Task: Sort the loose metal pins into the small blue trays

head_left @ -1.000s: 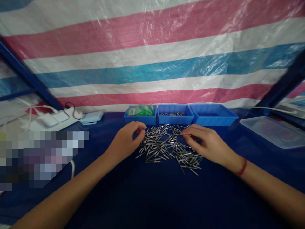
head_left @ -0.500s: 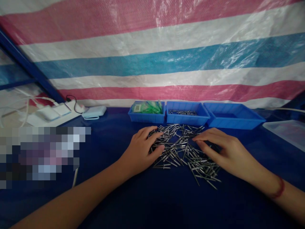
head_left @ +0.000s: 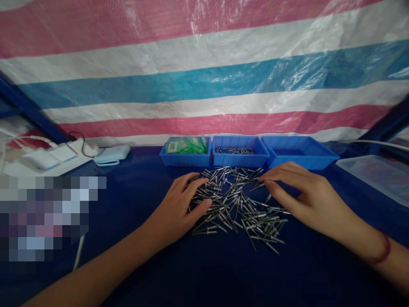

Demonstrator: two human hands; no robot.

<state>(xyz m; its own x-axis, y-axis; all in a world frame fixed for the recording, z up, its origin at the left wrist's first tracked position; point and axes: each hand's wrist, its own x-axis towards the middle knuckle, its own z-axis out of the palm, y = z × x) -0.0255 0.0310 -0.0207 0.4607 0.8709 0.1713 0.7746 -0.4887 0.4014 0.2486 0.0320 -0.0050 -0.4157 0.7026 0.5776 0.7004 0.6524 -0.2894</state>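
A loose heap of silver blind rivets (head_left: pixel 234 200) with long thin stems lies spread on the dark blue tabletop (head_left: pixel 204 273). On the heap's left side rests my left hand (head_left: pixel 182 202), fingers curved and apart, with thumb and fingertips touching rivets. At the upper right of the heap, my right hand (head_left: pixel 300 192) pinches with thumb and index finger; a rivet appears to stick out from the fingertips toward the left. Its other fingers are tucked behind and partly hidden.
Behind the heap stand three blue bins: the left bin (head_left: pixel 185 160) holds green plastic packets, the middle bin (head_left: pixel 239 160) some rivets, the right bin (head_left: pixel 302 162) nothing visible. A translucent lid or tray (head_left: pixel 377 177) lies right. A power strip (head_left: pixel 64 155) and light-blue device (head_left: pixel 111 154) sit left.
The view has swung a little to the right. My right hand has shifted right across the heap, drawing away from its middle. My left hand has kept its place on the rivets.
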